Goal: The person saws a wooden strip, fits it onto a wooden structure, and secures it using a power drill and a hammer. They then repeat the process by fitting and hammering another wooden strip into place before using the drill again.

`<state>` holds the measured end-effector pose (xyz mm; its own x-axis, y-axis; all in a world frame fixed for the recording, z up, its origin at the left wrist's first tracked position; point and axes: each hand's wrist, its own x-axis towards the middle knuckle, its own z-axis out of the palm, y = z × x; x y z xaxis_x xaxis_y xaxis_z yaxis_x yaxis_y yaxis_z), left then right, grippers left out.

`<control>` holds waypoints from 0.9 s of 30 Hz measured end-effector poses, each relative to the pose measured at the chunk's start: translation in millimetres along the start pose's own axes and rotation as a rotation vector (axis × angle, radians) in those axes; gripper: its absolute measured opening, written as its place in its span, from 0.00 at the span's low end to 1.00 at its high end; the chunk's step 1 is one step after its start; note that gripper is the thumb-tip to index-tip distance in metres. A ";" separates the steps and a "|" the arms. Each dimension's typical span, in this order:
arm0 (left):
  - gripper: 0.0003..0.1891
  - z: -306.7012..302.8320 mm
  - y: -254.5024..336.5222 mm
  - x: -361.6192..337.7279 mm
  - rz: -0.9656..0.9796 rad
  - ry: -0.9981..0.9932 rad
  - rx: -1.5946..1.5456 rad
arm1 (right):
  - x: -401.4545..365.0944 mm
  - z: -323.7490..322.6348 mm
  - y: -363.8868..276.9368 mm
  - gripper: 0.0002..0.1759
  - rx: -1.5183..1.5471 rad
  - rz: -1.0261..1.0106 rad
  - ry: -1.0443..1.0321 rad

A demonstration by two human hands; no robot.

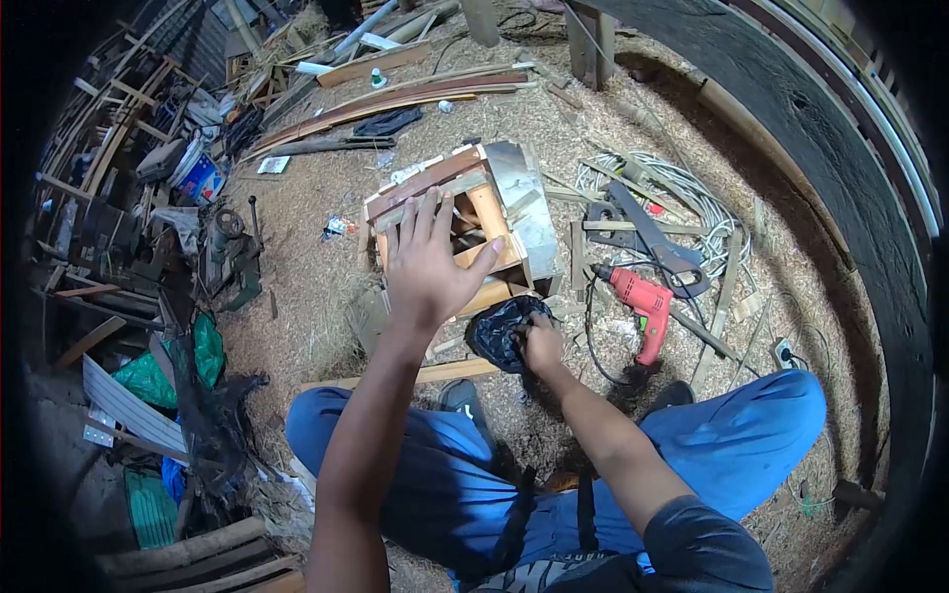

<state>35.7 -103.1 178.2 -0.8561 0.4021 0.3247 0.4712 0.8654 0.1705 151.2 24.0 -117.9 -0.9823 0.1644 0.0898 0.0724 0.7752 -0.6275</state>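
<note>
Head view: the left hand [435,267] is spread wide, palm down, fingers straight and thumb out to the side, with nothing in its grasp. It lies over the near left part of a wooden box [486,208]; whether the palm presses on the wood is hidden. Just nearer the person and to its right, the right hand [542,344] has its fingers curled into the mouth of a black bag [494,331]. Those fingertips are out of sight, so I cannot tell whether they have hold of the bag or of something inside it.

The bag sits right beside the box's near end, and looks limp enough to slump and spill if the right hand drags on its rim. If the left hand bears down unevenly, the box could probably rock or slide on the loose shavings [316,267].

Near the right hand, on its right, lies a red drill [643,301]; its cord [590,331] loops close by and could snag a sleeveless forearm drawn back that way. Farther beyond the right hand, a saw [647,232] lies uncovered, its edge a likely hazard for a careless reach.
</note>
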 end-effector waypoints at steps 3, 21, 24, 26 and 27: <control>0.46 1.2 -1.2 -1.1 0.017 0.022 0.005 | -0.6 5.8 1.3 0.10 -0.076 -0.022 -0.007; 0.45 2.3 -1.0 -1.9 0.022 0.035 0.012 | -6.9 11.3 18.2 0.16 -0.275 -0.163 -0.021; 0.46 3.4 -2.4 -1.5 0.024 0.040 0.005 | -6.7 11.4 21.3 0.13 -0.228 -0.164 0.005; 0.46 3.9 -2.6 -1.6 0.025 0.040 0.003 | -7.4 9.2 21.4 0.10 -0.191 -0.150 0.003; 0.46 3.6 -2.4 -1.3 0.026 0.041 0.007 | -7.7 6.7 21.0 0.09 -0.206 -0.152 -0.001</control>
<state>34.9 -104.6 174.0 -0.8339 0.4122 0.3671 0.4917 0.8569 0.1548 159.2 34.9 -136.9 -0.9848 0.0356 0.1701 -0.0428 0.8989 -0.4361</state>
